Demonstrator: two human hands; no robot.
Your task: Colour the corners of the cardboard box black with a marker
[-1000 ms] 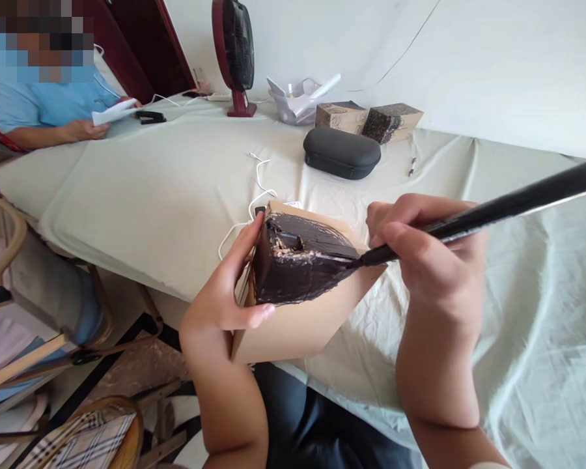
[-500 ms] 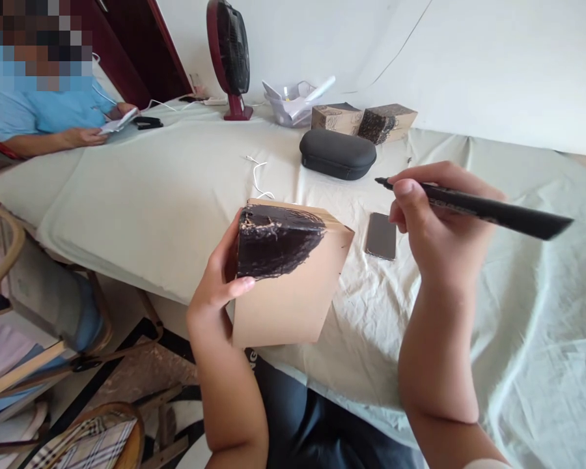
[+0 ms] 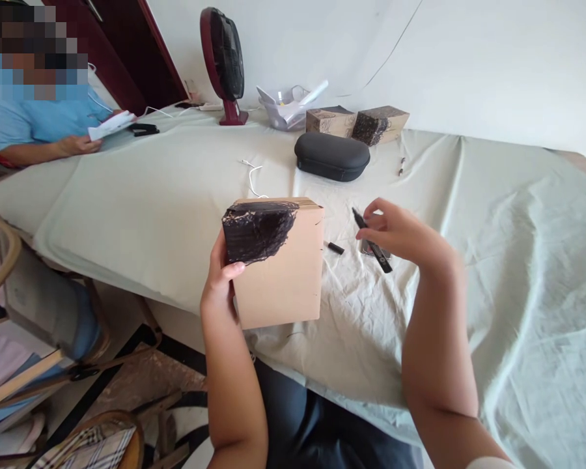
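Observation:
My left hand (image 3: 221,277) grips the left side of a tan cardboard box (image 3: 280,280), held upright over the table's near edge. The box's upper left corner is covered in black ink. My right hand (image 3: 400,233) is to the right of the box, fingers pinched round a black marker (image 3: 371,241) that points up and left. A small black marker cap (image 3: 335,247) lies on the cloth between the box and my right hand. Under my right hand a dark phone is mostly hidden.
A pale green cloth (image 3: 493,228) covers the table. Further back lie a black zip case (image 3: 332,156), two inked boxes (image 3: 356,122), a clear tub (image 3: 286,107), a red fan (image 3: 223,62) and a white cable (image 3: 254,176). Another person (image 3: 39,111) sits far left holding papers. Chairs (image 3: 34,306) stand at left.
My right hand lifted the marker off the box, then lowered it toward the cloth and swung it. My left hand turned the box so a mostly plain face shows.

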